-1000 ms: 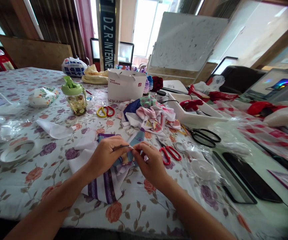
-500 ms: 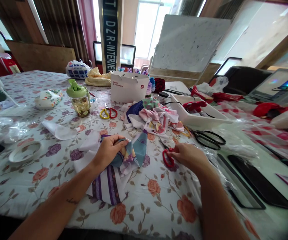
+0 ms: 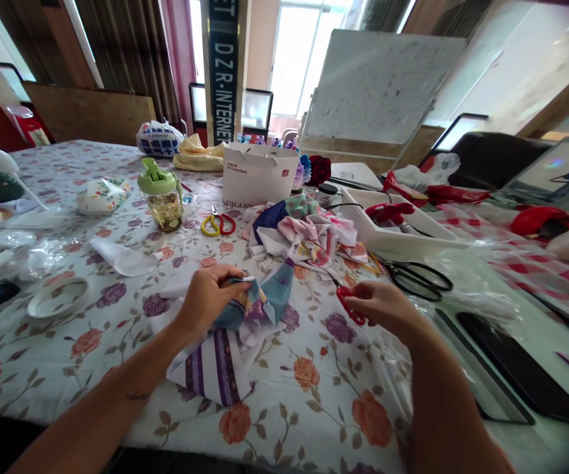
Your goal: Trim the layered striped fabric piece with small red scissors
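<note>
My left hand (image 3: pixel 208 299) pinches the folded edge of a piece of teal, floral and purple-striped fabric (image 3: pixel 225 365), which lies on the flowered tablecloth (image 3: pixel 67 368). My right hand (image 3: pixel 386 306) is raised a little to the right, its fingers closed on the red handles of a pair of scissors (image 3: pixel 348 304). The blades are mostly hidden, and a thin tip points up and left. Nothing lies between my two hands except the fabric's teal corner.
Behind the work lies a heap of fabric scraps (image 3: pixel 304 237). Around it are yellow-and-red scissors (image 3: pixel 218 225), black scissors (image 3: pixel 417 280), a white tray (image 3: pixel 393 237), a white paper bag (image 3: pixel 259 174), and a green-lidded jar (image 3: pixel 161 197). Black slabs (image 3: pixel 516 359) lie at the right.
My right hand left the fabric, moved right, and took the red scissors, lifting them off the table. My left hand kept hold of the fabric, which now lies folded.
</note>
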The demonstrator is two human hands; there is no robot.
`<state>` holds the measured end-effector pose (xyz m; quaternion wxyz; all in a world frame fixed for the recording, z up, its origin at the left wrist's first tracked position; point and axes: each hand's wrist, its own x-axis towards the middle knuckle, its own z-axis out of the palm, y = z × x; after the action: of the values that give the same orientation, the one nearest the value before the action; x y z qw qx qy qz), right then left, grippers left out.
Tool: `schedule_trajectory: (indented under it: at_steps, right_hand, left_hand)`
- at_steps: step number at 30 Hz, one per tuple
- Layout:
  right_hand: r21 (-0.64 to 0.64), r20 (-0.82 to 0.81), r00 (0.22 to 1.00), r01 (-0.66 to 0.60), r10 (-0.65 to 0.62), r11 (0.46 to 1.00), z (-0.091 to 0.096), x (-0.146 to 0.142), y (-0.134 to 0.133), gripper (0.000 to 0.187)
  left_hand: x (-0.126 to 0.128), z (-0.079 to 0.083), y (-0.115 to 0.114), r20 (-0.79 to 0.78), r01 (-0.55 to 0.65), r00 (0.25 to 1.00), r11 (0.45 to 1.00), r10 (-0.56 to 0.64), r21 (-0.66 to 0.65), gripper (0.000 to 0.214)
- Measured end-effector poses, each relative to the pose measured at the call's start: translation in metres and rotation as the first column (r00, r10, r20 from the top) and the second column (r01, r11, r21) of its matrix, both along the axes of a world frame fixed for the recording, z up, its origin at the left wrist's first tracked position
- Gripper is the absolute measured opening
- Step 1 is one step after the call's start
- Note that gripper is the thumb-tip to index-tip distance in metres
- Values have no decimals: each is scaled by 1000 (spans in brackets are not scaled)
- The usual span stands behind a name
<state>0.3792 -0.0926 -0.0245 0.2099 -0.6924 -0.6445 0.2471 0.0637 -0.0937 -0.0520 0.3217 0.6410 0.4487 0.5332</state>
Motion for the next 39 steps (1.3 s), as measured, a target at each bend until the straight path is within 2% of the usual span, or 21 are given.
schedule_trajectory:
  at_steps: [2,4,6,8,9,10,11,12,13,19,24,27,31,39]
  right_hand:
    - [10,-234,972,-23,24,1000,6,-5,-3,36]
    - [39,-423,904,-54,66,998,9,-22,-9,44]
    - [61,-563,817,-110,125,992,5,-48,-18,53]
    - [51,-680,706,-227,200,973,-4,-77,-30,61]
    - [33,-721,656,-288,222,957,-9,-90,-37,63]
    - [9,-735,638,-332,232,943,-15,-101,-43,62]
    - [-40,-744,631,-367,217,930,-20,-110,-48,59]
    - [-146,-753,637,-406,164,902,-25,-117,-53,56]
    - [-195,-752,645,-415,136,889,-29,-121,-56,55]
    - [-216,-799,594,-425,91,879,-35,-127,-56,61]
    - [-233,-802,593,-419,70,878,-33,-132,-57,58]
    - [-243,-792,609,-397,56,885,-32,-134,-58,54]
    - [-238,-794,605,-401,61,885,-34,-135,-59,52]
    - [-216,-805,590,-389,62,896,-36,-136,-62,53]
  left_hand:
    - [-7,5,1,-54,-82,994,987,90,140,7]
    - [-14,8,3,-116,-106,982,938,152,331,3]
    - [-19,8,5,-172,-66,970,872,170,486,9]
    - [-22,3,6,-233,-3,956,805,176,594,12]
    - [-23,0,7,-272,29,943,765,192,643,13]
    - [-24,-3,6,-315,65,924,721,219,690,13]
    - [-25,-6,5,-353,96,901,679,251,728,13]
    - [-26,-9,4,-383,120,880,647,282,753,14]
    - [-26,-10,3,-400,132,865,631,303,764,14]
    - [-26,-7,-5,-439,184,853,625,282,758,15]
    - [-23,-4,-9,-477,242,830,583,289,775,12]
    - [-23,-4,-10,-503,271,816,582,284,767,13]
    - [-24,-5,-10,-518,278,806,589,288,759,13]
    - [-24,-5,-11,-509,277,805,567,304,776,11]
